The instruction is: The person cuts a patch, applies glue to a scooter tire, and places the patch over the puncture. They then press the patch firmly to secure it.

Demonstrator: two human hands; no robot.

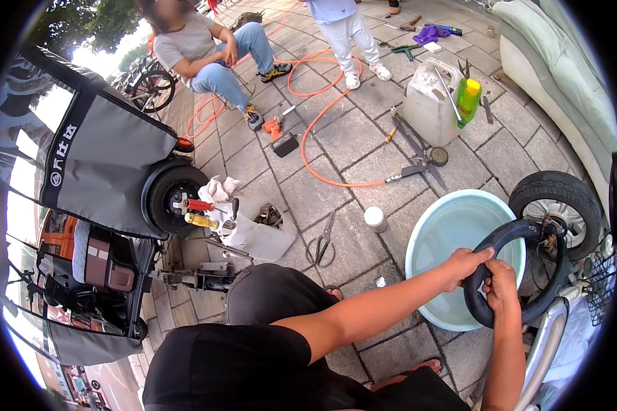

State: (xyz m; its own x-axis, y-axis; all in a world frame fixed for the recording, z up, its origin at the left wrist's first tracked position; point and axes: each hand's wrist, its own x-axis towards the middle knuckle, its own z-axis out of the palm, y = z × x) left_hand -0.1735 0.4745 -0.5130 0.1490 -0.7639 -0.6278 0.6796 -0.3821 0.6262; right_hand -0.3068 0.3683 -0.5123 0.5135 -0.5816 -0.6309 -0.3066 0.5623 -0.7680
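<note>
A black inner tube (554, 297) hangs partly over the right side of a pale blue basin (413, 243) that holds water. On the tube's near left part, my left hand (463, 267) closes with its fingers wrapped round it. Just beside it, my right hand (502, 284) is also closed on the tube, the two hands almost touching. A small whitish spot shows on the tube by the right fingers; what it is I cannot make out. Behind the tube stands a wheel with a black tyre (523, 194), near a grey metal frame (550, 346).
Scissors (322, 243), a small white-lidded jar (375, 218) and an air gun (418, 170) on an orange hose (313, 163) lie on the paving. A cut jug of tools (260, 236) stands left, a large jug (428, 103) beyond. A seated person (206, 55) and a standing one (343, 31) are ahead.
</note>
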